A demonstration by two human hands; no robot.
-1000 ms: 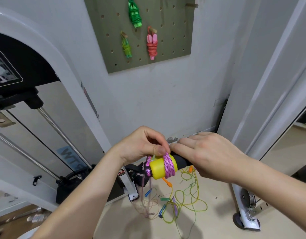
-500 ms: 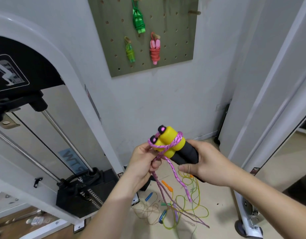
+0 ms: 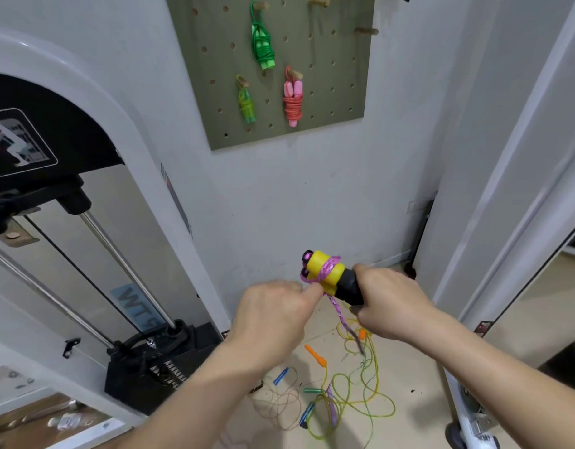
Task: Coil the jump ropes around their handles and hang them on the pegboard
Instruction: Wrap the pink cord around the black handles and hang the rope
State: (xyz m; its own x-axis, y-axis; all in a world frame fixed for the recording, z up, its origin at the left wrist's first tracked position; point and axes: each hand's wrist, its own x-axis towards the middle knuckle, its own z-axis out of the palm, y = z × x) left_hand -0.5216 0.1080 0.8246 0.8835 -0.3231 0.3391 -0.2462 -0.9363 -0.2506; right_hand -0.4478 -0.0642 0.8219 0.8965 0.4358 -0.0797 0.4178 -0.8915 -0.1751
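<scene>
My right hand (image 3: 388, 304) grips the black ends of two yellow-and-black jump rope handles (image 3: 326, 273), held together and pointing up-left. A pink rope (image 3: 328, 268) crosses the yellow parts in a few turns. My left hand (image 3: 273, 314) pinches that rope just below the handles, and its loose tail (image 3: 344, 322) hangs toward the floor. High on the wall is an olive pegboard (image 3: 338, 76) with three coiled ropes hanging: dark green (image 3: 263, 43), light green (image 3: 246, 102) and pink-red (image 3: 293, 98). Two bare wooden pegs (image 3: 365, 30) stick out at its upper right.
Loose ropes lie tangled on the floor below my hands: yellow-green cord (image 3: 360, 393), orange handle (image 3: 316, 355), blue handles (image 3: 281, 375). A black-and-white cable weight machine (image 3: 85, 222) fills the left. A white door frame (image 3: 506, 189) and a wheeled base (image 3: 467, 426) are at right.
The handles rose from lying sideways to pointing up-left, and my right hand shifted down onto their black ends. My left hand moved under the handles, pulling the pink rope. The view tilted up.
</scene>
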